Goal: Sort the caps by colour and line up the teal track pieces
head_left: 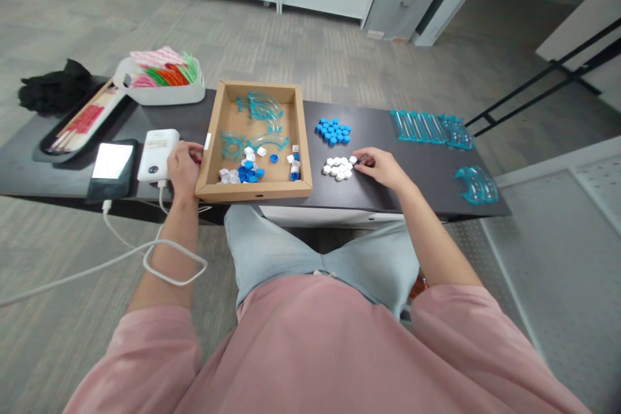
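My right hand (381, 167) pinches a white hexagonal piece (352, 160) between thumb and fingertips. That piece sits at the right edge of a flat cluster of white hexagonal pieces (337, 169) on the dark table. Just behind is a similar cluster of blue hexagonal pieces (333, 132). My left hand (185, 167) is curled against the left wall of a shallow cardboard box (207, 171); its fingertips are partly hidden. Inside the box lie clear teal curved tubes (264, 107), plus loose white pieces (229, 176) and blue pieces (248, 173) near the front.
Straight teal tubes (420, 127) line up at the table's back right, with curved ones (476, 185) nearer the front. Left of the box are a white power bank (158, 152), a cabled phone (112, 168), a black tray (48, 145), a white basket (167, 96) and black cloth (55, 87).
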The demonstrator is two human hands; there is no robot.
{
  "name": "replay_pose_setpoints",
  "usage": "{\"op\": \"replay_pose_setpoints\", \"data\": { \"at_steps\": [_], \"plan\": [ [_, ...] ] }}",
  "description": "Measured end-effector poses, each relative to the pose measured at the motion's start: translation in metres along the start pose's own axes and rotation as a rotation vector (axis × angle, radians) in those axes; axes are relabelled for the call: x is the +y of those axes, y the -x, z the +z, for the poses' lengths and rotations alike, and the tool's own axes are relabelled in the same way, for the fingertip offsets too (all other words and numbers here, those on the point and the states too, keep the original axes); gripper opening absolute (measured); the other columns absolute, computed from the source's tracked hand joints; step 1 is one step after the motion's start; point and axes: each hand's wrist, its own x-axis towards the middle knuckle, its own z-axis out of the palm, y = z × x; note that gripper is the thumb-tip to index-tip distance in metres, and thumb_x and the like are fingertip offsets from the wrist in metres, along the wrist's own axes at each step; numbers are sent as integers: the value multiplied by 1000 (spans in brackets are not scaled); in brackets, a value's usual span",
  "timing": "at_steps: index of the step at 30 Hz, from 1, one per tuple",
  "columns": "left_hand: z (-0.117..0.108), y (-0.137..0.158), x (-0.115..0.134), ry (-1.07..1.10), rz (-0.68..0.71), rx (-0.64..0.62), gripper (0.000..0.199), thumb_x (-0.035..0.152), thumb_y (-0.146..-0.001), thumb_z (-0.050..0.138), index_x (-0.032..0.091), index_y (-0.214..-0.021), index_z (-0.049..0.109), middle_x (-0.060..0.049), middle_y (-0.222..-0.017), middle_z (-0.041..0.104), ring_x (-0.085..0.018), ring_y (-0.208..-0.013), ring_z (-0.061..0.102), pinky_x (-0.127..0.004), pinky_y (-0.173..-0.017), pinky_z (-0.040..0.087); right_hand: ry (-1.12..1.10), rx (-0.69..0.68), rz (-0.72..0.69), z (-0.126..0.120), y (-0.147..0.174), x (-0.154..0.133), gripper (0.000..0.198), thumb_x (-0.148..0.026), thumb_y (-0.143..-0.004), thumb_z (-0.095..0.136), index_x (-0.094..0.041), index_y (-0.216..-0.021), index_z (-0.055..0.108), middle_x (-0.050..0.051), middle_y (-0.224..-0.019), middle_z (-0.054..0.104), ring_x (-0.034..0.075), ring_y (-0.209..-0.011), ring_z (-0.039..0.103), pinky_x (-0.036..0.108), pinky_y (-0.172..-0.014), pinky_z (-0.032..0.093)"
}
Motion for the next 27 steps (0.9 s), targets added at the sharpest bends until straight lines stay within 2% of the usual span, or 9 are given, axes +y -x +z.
{"op": "replay_pose_setpoints", "data": {
  "at_steps": [3, 6, 8, 10, 13, 17, 20, 22, 27],
  "plan": [
    [-1, -2, -2, 2, 4, -7, 53, 12, -122, 40, 18, -76, 66, -1, -65, 53, -15, -66, 48, -27, -65, 38, -22, -11, -17, -7, -7, -1, 56, -22, -84, 82, -21, -140, 85, 12, -121, 92, 24, -92, 84, 45, -97, 71],
    [-2, -4, -6, 1, 16, -24, 53, 14, -124, 40, 18, -77, 66, 0, -65, 54, -15, -67, 49, -28, -65, 38, 47, 40, -96, -13, -22, -18, 47, -21, -87, 79, -21, -133, 87, 11, -121, 91, 25, -95, 82, 45, -97, 69],
    [-3, -4, -7, -3, 21, -26, 54, 13, -124, 40, 18, -77, 66, 0, -66, 54, -15, -68, 50, -29, -67, 39, 88, 54, -189, -5, -39, -43, 37, -25, -94, 78, -23, -130, 88, 11, -121, 90, 26, -97, 81, 45, -98, 67],
    [-3, -3, -6, -4, 23, -22, 53, 14, -124, 41, 18, -77, 66, 0, -67, 54, -15, -68, 50, -30, -70, 41, 118, 12, -291, 13, -59, -78, 32, -27, -102, 76, -24, -131, 88, 10, -126, 89, 27, -102, 81, 45, -102, 65],
    [-2, 0, -3, 7, 14, -18, 54, 15, -124, 42, 19, -76, 66, 0, -67, 54, -16, -68, 50, -31, -71, 41, 226, -101, -398, 55, -91, -132, 36, -26, -109, 69, -24, -141, 85, 12, -138, 86, 31, -118, 79, 47, -111, 58],
    [-1, 4, -1, 24, 3, -22, 53, 13, -122, 41, 20, -76, 66, -1, -68, 54, -17, -67, 49, -34, -70, 40, 520, -247, -390, 105, -120, -179, 41, -27, -105, 78, -23, -145, 83, 17, -148, 82, 40, -138, 73, 54, -122, 45],
    [-2, 4, -3, 27, 12, -33, 52, 15, -122, 42, 21, -76, 65, -1, -67, 53, -18, -67, 48, -35, -70, 39, 631, -300, -364, 121, -129, -190, 36, -23, -103, 80, -22, -138, 87, 18, -148, 83, 41, -138, 73, 55, -124, 42],
    [-2, 3, -5, 30, 21, -45, 51, 18, -122, 43, 22, -77, 65, -1, -68, 53, -18, -67, 47, -35, -70, 38, 606, -297, -355, 122, -130, -192, 36, -24, -102, 80, -21, -137, 88, 18, -148, 83, 40, -138, 74, 55, -125, 42],
    [-3, 0, -6, -16, 47, -49, 47, 15, -121, 43, 21, -79, 65, -1, -70, 54, -18, -70, 48, -34, -71, 38, 370, -166, -295, 101, -129, -183, 36, -36, -105, 80, -26, -138, 91, 14, -141, 85, 38, -132, 74, 57, -124, 47]
  ]
}}
